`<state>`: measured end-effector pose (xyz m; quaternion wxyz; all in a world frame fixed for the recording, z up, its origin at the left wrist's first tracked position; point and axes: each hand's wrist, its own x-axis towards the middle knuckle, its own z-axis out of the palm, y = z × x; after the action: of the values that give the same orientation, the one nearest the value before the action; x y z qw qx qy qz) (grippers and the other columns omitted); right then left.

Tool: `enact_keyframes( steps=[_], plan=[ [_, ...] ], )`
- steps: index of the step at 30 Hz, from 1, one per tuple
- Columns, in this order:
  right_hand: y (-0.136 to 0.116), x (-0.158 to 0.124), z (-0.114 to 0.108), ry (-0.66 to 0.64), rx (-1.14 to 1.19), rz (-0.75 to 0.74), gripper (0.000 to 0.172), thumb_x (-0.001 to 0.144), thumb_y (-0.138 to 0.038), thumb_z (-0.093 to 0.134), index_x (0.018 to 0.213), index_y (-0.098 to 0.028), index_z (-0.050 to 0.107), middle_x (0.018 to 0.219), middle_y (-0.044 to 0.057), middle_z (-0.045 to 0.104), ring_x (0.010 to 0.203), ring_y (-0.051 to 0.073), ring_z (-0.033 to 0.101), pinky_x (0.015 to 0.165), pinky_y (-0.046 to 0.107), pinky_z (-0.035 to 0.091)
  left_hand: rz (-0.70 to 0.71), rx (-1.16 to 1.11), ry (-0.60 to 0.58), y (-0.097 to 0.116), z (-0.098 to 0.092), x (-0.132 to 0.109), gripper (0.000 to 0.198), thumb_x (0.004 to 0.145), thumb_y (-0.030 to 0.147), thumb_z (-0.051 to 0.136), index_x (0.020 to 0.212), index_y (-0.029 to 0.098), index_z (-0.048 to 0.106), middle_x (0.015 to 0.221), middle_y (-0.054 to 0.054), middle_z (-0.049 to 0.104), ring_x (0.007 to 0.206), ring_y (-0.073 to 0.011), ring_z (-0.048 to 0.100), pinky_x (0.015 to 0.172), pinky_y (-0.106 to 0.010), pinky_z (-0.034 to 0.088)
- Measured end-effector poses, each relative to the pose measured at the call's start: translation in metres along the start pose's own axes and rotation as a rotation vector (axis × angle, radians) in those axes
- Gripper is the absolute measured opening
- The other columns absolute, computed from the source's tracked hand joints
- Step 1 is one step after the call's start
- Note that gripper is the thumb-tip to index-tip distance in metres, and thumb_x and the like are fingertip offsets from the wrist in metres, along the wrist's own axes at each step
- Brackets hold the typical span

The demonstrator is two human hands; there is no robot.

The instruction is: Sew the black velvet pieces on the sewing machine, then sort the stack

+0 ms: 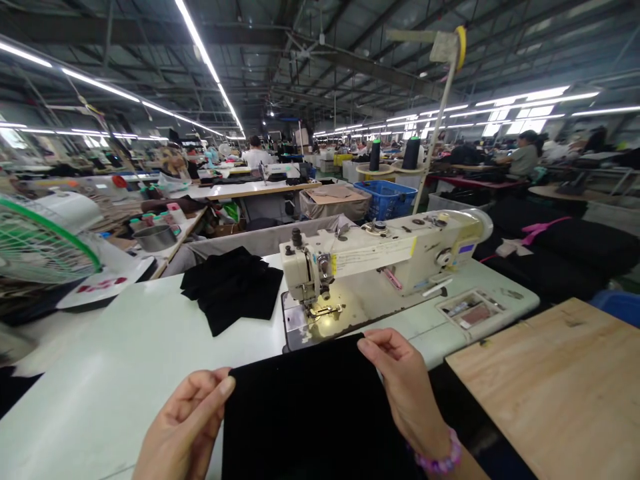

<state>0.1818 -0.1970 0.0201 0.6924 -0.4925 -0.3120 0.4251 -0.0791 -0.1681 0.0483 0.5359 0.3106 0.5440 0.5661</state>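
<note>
A flat piece of black fabric (310, 407) lies on the pale table (125, 347) right in front of me. My left hand (187, 420) pinches its upper left corner, fingers closed on the cloth. My right hand (405, 387), a pink bead bracelet on its wrist, grips the upper right corner. Just beyond the fabric stands a cream sewing machine (380, 257) with its needle and presser foot (323, 307) over a lit metal plate. A stack of black cut pieces (233, 287) rests to the left of the machine.
A bare wooden board (550, 387) adjoins the table on the right, a small tray (467, 310) set in the tabletop near it. A green fan (40, 243) stands at far left. Black cloth piles (565, 257), a blue basket (387, 199), thread cones and other people at machines fill the hall.
</note>
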Motion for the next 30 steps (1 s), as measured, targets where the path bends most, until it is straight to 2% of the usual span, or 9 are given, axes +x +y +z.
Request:
enact_keyframes(
  steps=[4, 8, 11, 13, 14, 16, 20, 25, 30],
  plan=[
    [-0.006, 0.002, 0.001, -0.033, 0.005, 0.013, 0.027, 0.069, -0.036, 0.083, 0.079, -0.019, 0.065, 0.077, -0.001, 0.064, 0.076, 0.015, 0.058, 0.074, 0.027, 0.049, 0.035, 0.055, 0.019, 0.004, -0.001, -0.001, 0.041, 0.045, 0.032, 0.091, 0.054, 0.019, 0.054, 0.07, 0.001, 0.059, 0.089, -0.0163, 0.061, 0.07, -0.014, 0.053],
    [-0.012, 0.0, 0.0, -0.213, -0.035, 0.086, 0.031, 0.07, -0.032, 0.078, 0.094, -0.02, 0.062, 0.087, 0.0, 0.062, 0.084, 0.016, 0.059, 0.078, 0.028, 0.048, 0.171, 0.175, 0.019, 0.038, 0.004, 0.01, 0.046, 0.038, 0.032, 0.092, 0.053, 0.019, 0.05, 0.074, -0.001, 0.065, 0.085, -0.019, 0.062, 0.065, -0.019, 0.05],
    [0.0, -0.015, -0.002, -0.44, -0.108, 0.162, 0.026, 0.072, -0.028, 0.073, 0.092, -0.021, 0.057, 0.083, -0.002, 0.058, 0.079, 0.015, 0.056, 0.073, 0.026, 0.046, 0.337, 0.382, -0.162, 0.072, 0.022, 0.033, 0.043, 0.046, 0.035, 0.088, 0.053, 0.02, 0.049, 0.076, -0.003, 0.068, 0.076, -0.0184, 0.06, 0.064, -0.024, 0.047],
    [0.02, -0.03, -0.004, -0.536, -0.171, 0.171, 0.022, 0.073, -0.026, 0.07, 0.086, -0.021, 0.053, 0.077, -0.004, 0.054, 0.071, 0.013, 0.053, 0.067, 0.024, 0.044, 0.371, 0.552, -0.396, 0.082, 0.043, 0.054, 0.037, 0.053, 0.032, 0.083, 0.055, 0.02, 0.048, 0.071, -0.002, 0.066, 0.07, -0.0176, 0.059, 0.064, -0.025, 0.044],
    [0.033, -0.038, -0.005, -0.552, -0.213, 0.145, 0.021, 0.074, -0.025, 0.069, 0.084, -0.022, 0.051, 0.075, -0.004, 0.052, 0.069, 0.013, 0.051, 0.065, 0.024, 0.043, 0.366, 0.643, -0.518, 0.079, 0.054, 0.066, 0.032, 0.055, 0.029, 0.08, 0.056, 0.021, 0.049, 0.067, 0.0, 0.064, 0.068, -0.0171, 0.057, 0.063, -0.026, 0.043],
    [0.06, -0.052, -0.008, -0.527, -0.329, 0.025, 0.016, 0.076, -0.023, 0.066, 0.081, -0.022, 0.05, 0.073, -0.004, 0.05, 0.067, 0.013, 0.05, 0.064, 0.023, 0.043, 0.383, 0.866, -0.638, 0.06, 0.075, 0.09, 0.022, 0.056, 0.021, 0.074, 0.057, 0.02, 0.052, 0.057, 0.004, 0.055, 0.059, -0.014, 0.051, 0.058, -0.024, 0.037],
    [0.095, -0.059, -0.019, -0.487, -0.521, -0.345, 0.009, 0.084, -0.016, 0.056, 0.077, -0.022, 0.054, 0.074, -0.001, 0.057, 0.069, 0.014, 0.057, 0.065, 0.023, 0.048, 0.358, 1.117, -0.658, -0.001, 0.1, 0.121, 0.025, 0.056, 0.006, 0.067, 0.054, 0.02, 0.047, 0.052, 0.007, 0.048, 0.054, -0.0116, 0.043, 0.054, -0.025, 0.031],
    [0.086, -0.042, -0.034, -0.63, -0.68, -0.806, 0.024, 0.087, -0.005, 0.047, 0.098, -0.022, 0.059, 0.084, 0.003, 0.066, 0.075, 0.016, 0.066, 0.068, 0.023, 0.056, 0.392, 1.065, -0.6, -0.041, 0.093, 0.124, 0.022, 0.062, 0.011, 0.068, 0.06, 0.02, 0.049, 0.06, 0.005, 0.053, 0.06, -0.0126, 0.048, 0.057, -0.024, 0.033],
    [0.065, -0.032, -0.04, -0.748, -0.847, -0.986, 0.029, 0.088, -0.001, 0.043, 0.106, -0.019, 0.058, 0.085, 0.007, 0.07, 0.074, 0.018, 0.067, 0.069, 0.026, 0.058, 0.449, 1.024, -0.612, -0.043, 0.087, 0.126, 0.016, 0.063, 0.006, 0.059, 0.062, 0.02, 0.051, 0.062, 0.004, 0.055, 0.061, -0.0123, 0.05, 0.059, -0.023, 0.035]
  ],
)
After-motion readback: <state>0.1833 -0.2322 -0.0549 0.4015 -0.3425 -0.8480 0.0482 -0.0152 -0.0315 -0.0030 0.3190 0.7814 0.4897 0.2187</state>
